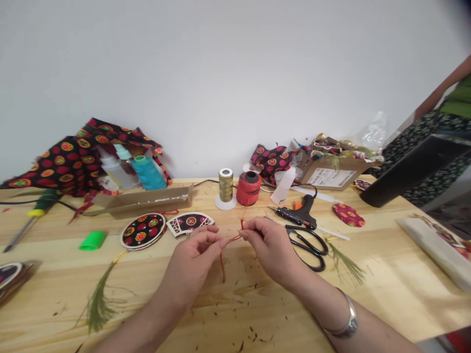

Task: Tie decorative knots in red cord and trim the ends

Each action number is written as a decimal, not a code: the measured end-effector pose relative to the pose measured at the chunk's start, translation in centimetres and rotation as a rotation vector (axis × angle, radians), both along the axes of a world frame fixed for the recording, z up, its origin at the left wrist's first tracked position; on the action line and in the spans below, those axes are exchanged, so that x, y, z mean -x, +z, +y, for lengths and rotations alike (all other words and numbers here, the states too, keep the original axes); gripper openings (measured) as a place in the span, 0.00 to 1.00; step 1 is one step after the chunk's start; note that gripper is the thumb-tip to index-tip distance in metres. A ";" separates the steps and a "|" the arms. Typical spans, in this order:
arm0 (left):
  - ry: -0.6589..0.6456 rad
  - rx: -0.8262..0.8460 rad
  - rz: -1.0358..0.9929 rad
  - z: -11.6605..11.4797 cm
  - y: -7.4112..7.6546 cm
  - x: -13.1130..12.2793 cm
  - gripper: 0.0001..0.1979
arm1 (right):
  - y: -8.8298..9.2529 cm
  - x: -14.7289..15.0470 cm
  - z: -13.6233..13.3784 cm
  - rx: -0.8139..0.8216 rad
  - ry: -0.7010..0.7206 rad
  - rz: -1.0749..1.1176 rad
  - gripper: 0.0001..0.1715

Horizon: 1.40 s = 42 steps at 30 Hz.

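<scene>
A thin red cord (pixel 222 267) runs between my two hands above the wooden table. My left hand (pixel 198 255) pinches it between thumb and forefinger, and one end dangles below. The fingers of my right hand (pixel 268 245) are closed on the cord too, with a small red loop or knot showing at the fingertips. Just behind the hands stand a red thread spool (pixel 249 189) and a gold thread spool (pixel 225 186). A fan-shaped ornament (pixel 189 222) and a round patterned ornament (pixel 143 230) lie left of my left hand.
Black-handled scissors (pixel 309 245) and a glue gun (pixel 300 212) lie right of my right hand. A green tassel (pixel 99 299) is at front left. Cardboard boxes (pixel 331 177) line the back; a person stands at far right.
</scene>
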<state>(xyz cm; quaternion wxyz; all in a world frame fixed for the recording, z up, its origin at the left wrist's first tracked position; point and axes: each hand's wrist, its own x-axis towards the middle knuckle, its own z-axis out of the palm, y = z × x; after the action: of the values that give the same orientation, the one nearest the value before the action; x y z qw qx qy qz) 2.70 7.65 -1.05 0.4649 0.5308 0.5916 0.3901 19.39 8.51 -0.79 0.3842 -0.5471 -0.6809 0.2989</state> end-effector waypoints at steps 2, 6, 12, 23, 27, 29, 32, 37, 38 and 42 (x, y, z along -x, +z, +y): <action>-0.024 0.077 -0.124 -0.1 -0.1 0.0 0.11 | 0.0 0.1 -0.1 -0.035 -0.004 -0.029 0.08; -0.116 0.126 -0.282 -0.5 0.1 -0.4 0.10 | 0.1 0.1 -0.2 -0.042 -0.008 -0.023 0.08; -0.251 0.155 -0.166 -0.8 0.6 -0.9 0.07 | 0.3 0.2 0.1 0.205 -0.003 0.240 0.08; -0.420 -0.185 0.194 -1.4 -0.7 -0.8 0.08 | 0.7 0.5 -0.2 0.538 0.140 0.816 0.14; -0.291 -0.301 0.233 -1.7 -0.1 -0.6 0.08 | 0.8 0.3 0.0 0.551 0.144 0.879 0.16; -0.105 -0.414 0.236 -1.7 0.3 -0.5 0.08 | 1.0 0.2 0.0 0.553 0.134 0.854 0.17; 0.078 -0.438 0.114 -1.4 0.7 -0.4 0.05 | 1.0 0.3 0.0 0.551 0.118 0.800 0.15; -0.065 -0.001 -0.414 -1.2 0.0 -0.7 0.16 | 1.0 0.8 -0.3 0.535 0.117 0.697 0.13; -0.098 0.060 -0.455 -1.2 -0.2 -0.8 0.17 | 1.0 0.8 -0.3 0.531 0.116 0.676 0.12; -0.135 0.088 -0.429 -1.4 -0.7 -0.9 0.16 | 1.0 0.9 -0.3 0.515 0.124 0.610 0.10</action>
<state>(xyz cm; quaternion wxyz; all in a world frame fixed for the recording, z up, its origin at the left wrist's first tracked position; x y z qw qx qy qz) 3.58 6.25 -1.72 0.6279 0.4533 0.4588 0.4356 18.51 8.18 0.17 0.4005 -0.4696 -0.4701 0.6310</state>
